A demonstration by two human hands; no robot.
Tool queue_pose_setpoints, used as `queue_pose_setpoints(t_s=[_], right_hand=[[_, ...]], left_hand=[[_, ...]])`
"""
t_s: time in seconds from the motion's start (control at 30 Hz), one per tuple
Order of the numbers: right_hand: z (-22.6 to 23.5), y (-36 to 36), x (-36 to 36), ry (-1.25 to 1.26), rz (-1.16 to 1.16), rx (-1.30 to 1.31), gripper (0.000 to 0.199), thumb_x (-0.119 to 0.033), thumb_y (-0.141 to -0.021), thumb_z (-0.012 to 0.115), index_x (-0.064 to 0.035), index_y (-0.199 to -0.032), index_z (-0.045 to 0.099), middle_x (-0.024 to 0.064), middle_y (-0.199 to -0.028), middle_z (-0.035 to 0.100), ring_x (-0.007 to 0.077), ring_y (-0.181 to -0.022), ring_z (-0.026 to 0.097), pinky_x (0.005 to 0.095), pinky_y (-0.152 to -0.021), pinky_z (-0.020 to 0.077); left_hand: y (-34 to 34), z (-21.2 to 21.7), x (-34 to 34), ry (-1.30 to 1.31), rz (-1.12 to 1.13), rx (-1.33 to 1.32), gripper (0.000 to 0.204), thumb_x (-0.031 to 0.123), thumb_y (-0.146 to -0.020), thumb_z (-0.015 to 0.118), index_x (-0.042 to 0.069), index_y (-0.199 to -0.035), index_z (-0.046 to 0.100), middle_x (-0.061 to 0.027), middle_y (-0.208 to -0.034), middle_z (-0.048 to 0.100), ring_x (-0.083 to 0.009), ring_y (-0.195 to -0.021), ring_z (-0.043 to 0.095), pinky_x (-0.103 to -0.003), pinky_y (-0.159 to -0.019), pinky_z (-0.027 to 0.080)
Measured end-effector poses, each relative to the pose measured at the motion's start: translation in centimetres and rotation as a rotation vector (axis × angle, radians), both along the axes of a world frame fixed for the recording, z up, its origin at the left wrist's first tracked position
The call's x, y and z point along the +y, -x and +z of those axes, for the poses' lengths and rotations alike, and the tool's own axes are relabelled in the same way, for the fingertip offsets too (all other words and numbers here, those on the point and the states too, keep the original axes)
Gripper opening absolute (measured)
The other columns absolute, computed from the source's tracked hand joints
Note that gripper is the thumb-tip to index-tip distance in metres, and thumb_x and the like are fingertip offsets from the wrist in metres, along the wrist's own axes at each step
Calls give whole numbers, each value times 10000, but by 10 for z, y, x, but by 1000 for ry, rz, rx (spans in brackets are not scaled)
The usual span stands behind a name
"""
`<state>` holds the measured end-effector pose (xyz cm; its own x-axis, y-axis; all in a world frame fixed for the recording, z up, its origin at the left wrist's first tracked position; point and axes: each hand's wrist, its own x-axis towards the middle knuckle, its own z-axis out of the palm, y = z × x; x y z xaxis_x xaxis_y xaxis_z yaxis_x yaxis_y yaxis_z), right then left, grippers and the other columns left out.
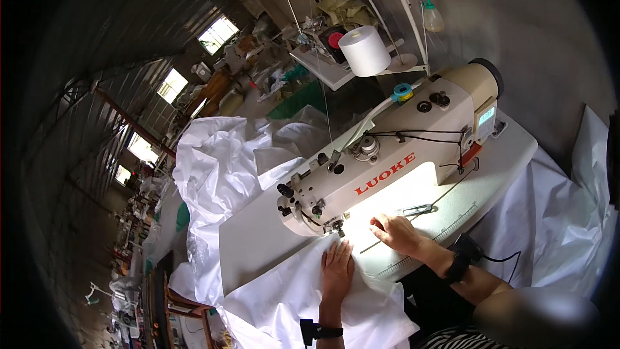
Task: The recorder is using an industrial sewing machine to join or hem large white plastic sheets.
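Observation:
A cream industrial sewing machine point(387, 161) stands on a white table point(258, 239). White cloth point(290, 297) lies across the table's near edge and runs up to the needle point(338, 229). My left hand point(337, 270) rests flat on the cloth, fingers together, just below the needle. My right hand point(395, 231) lies palm down on the table to the right of the needle, fingers pressing the cloth's edge. Both wrists wear black bands.
A large heap of white fabric point(219, 168) lies behind the table to the left. A white thread cone point(365, 50) stands on a rack behind the machine. More white fabric point(562, 220) hangs at the right. Small snips point(416, 209) lie on the table.

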<state>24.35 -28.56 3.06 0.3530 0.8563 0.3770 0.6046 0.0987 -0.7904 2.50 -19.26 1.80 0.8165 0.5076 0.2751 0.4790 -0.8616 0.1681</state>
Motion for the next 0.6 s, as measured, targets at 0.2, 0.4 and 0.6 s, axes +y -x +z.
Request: queue_pose_setpoints(t_s=[0.2, 0.4, 0.6], right_hand=[[7, -6, 41, -61, 83, -16, 357, -378, -938, 622, -38, -1033, 667, 149, -718, 674, 309, -656, 674, 400, -629, 526], [4, -10, 56, -136, 24, -184, 314, -377, -928, 633, -79, -1014, 683, 101, -723, 698, 293, -630, 678, 388, -588, 519], [4, -8, 54, -105, 39, -108, 316, -365, -927, 634, -69, -1025, 690, 114, -717, 697, 279, -620, 676, 375, -595, 523]], left_hand=[[2, -2, 4, -18, -9, 7, 366, 241, -981, 516, 134, -1327, 562, -36, -1421, 525, -259, -1388, 395, -501, -1149, 265], [5, -4, 2, -25, -17, 11, 374, 249, -981, 515, 145, -1339, 552, -28, -1426, 520, -252, -1397, 383, -507, -1145, 266], [11, -1, -5, -9, -43, 11, 367, 232, -973, 526, 151, -1329, 563, -20, -1407, 537, -262, -1388, 394, -518, -1135, 274]])
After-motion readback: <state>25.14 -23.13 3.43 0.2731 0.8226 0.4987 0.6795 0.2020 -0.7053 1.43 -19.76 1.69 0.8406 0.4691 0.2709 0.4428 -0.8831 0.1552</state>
